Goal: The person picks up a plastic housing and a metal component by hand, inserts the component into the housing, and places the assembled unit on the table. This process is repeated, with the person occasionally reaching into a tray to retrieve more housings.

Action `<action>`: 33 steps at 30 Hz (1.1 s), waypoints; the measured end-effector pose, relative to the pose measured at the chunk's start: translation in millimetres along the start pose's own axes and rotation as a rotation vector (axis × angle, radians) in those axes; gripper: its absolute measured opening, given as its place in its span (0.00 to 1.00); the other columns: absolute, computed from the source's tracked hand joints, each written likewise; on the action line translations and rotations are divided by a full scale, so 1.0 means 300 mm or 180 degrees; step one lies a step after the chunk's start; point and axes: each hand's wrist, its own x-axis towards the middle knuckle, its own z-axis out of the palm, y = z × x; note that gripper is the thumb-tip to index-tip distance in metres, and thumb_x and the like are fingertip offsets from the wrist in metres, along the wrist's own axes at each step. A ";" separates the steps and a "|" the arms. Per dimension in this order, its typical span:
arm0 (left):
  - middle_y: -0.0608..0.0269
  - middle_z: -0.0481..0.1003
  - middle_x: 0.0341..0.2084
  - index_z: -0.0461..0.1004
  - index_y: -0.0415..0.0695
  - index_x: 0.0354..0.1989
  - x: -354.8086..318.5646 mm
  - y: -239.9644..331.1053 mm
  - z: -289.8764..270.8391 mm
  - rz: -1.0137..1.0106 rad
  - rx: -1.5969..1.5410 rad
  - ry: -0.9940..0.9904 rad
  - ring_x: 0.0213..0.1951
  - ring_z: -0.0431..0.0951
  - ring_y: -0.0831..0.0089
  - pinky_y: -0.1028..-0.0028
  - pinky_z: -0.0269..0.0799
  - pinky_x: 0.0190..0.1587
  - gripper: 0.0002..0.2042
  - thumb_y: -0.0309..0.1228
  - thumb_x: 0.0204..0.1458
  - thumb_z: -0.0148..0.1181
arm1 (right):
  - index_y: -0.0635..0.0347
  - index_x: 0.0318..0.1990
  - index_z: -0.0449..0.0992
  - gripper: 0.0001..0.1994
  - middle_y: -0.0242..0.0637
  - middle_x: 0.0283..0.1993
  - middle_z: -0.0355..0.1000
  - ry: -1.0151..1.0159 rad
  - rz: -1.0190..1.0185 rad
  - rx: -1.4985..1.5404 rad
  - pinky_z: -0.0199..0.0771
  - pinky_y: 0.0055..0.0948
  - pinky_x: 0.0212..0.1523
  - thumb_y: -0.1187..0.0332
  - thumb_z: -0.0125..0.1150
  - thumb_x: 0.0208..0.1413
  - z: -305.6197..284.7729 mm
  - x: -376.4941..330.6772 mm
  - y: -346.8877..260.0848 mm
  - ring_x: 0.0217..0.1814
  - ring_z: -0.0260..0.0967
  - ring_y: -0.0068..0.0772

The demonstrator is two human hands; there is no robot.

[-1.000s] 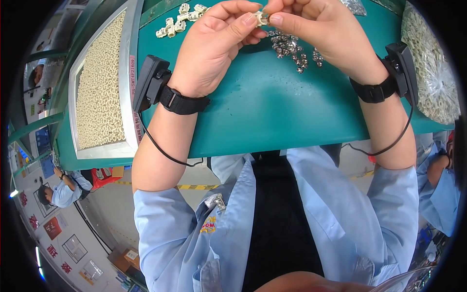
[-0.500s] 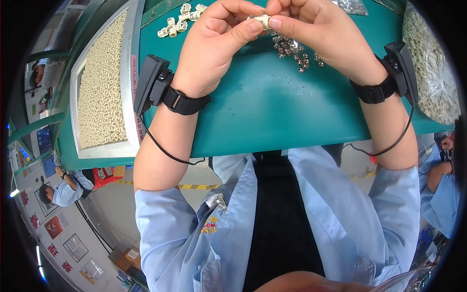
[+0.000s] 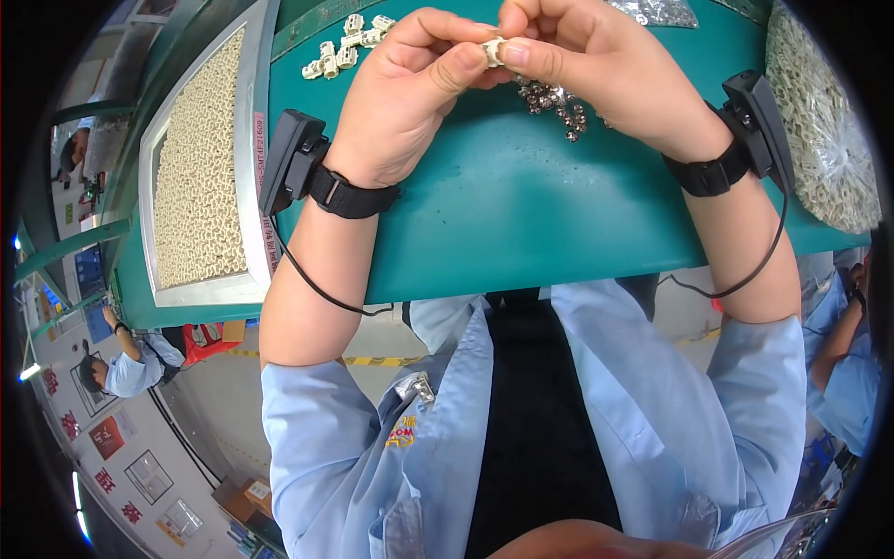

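Note:
Between my two hands, over the far part of the green table [image 3: 484,214], is a small cream plastic part [image 3: 492,52]. My left hand [image 3: 419,84] pinches one end of it with thumb and forefinger. The other end sits between the thumb and fingers of my right hand [image 3: 596,79]. Just beyond and below my right hand lies a loose heap of small shiny metal pieces [image 3: 557,104], partly covered by that hand. Left of my left hand rests a small group of similar cream parts [image 3: 346,56].
At the left stands a metal-framed tray [image 3: 200,168] filled with many small cream pieces. A clear bag of cream parts [image 3: 824,130] lies at the right edge, and another clear bag [image 3: 656,11] at the back. Co-workers in blue sit at left [image 3: 130,363] and right [image 3: 843,373].
Both hands have shifted slightly left with the cream part between them. My right hand now covers more of the metal pieces.

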 end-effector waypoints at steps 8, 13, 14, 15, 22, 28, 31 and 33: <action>0.60 0.75 0.39 0.69 0.42 0.46 -0.012 -0.006 -0.028 -0.0147 -0.0296 -0.0054 0.43 0.76 0.74 0.72 0.72 0.49 0.11 0.26 0.56 0.58 | 0.63 0.38 0.69 0.06 0.28 0.30 0.68 0.0241 -0.0410 -0.0690 0.65 0.13 0.28 0.71 0.58 0.59 0.013 -0.010 -0.022 0.29 0.63 0.12; 0.61 0.75 0.39 0.67 0.41 0.50 0.056 0.106 0.194 -0.1512 0.0422 0.1973 0.43 0.75 0.75 0.73 0.72 0.49 0.13 0.25 0.56 0.56 | 0.64 0.37 0.70 0.05 0.28 0.28 0.68 0.0387 -0.0449 -0.0668 0.64 0.15 0.26 0.71 0.58 0.58 0.006 -0.020 -0.020 0.27 0.62 0.13; 0.62 0.75 0.39 0.68 0.41 0.49 0.050 0.107 0.193 -0.1536 0.0626 0.2001 0.43 0.75 0.75 0.74 0.71 0.49 0.12 0.25 0.57 0.56 | 0.64 0.36 0.70 0.06 0.28 0.28 0.68 0.0436 -0.0614 -0.0790 0.63 0.16 0.26 0.71 0.59 0.58 0.002 -0.012 -0.007 0.27 0.61 0.13; 0.63 0.75 0.38 0.68 0.41 0.49 0.043 0.106 0.192 -0.1561 0.0830 0.2027 0.43 0.75 0.76 0.75 0.71 0.48 0.12 0.25 0.57 0.55 | 0.64 0.35 0.71 0.06 0.28 0.28 0.68 0.0488 -0.0780 -0.0912 0.63 0.16 0.25 0.71 0.59 0.58 -0.001 -0.004 0.004 0.26 0.61 0.14; 0.67 0.76 0.38 0.74 0.42 0.46 0.041 0.088 0.153 -0.1196 0.2455 0.1578 0.40 0.76 0.78 0.78 0.72 0.43 0.13 0.28 0.52 0.62 | 0.65 0.32 0.73 0.07 0.29 0.26 0.68 0.0771 -0.0718 -0.1528 0.63 0.18 0.26 0.70 0.60 0.56 -0.021 0.004 -0.011 0.25 0.61 0.16; 0.66 0.77 0.37 0.75 0.43 0.43 0.041 0.097 0.107 -0.1117 0.3272 0.1521 0.37 0.76 0.79 0.79 0.72 0.41 0.13 0.28 0.48 0.65 | 0.62 0.36 0.72 0.06 0.25 0.28 0.66 0.0829 -0.0710 -0.2219 0.62 0.18 0.31 0.69 0.58 0.58 -0.085 0.043 0.042 0.29 0.60 0.15; 0.66 0.76 0.36 0.75 0.43 0.41 0.028 0.101 0.080 -0.1204 0.3104 0.1849 0.35 0.76 0.79 0.79 0.72 0.39 0.12 0.29 0.48 0.66 | 0.62 0.36 0.72 0.07 0.22 0.29 0.65 0.0722 -0.0431 -0.2207 0.60 0.16 0.31 0.67 0.57 0.59 -0.092 0.052 0.045 0.31 0.58 0.13; 0.66 0.76 0.35 0.75 0.43 0.40 0.021 0.113 0.081 -0.1201 0.3080 0.2028 0.34 0.75 0.79 0.79 0.72 0.39 0.12 0.29 0.47 0.66 | 0.62 0.36 0.72 0.08 0.20 0.29 0.65 0.0628 -0.0355 -0.2205 0.59 0.15 0.32 0.66 0.56 0.60 -0.095 0.058 0.049 0.31 0.58 0.12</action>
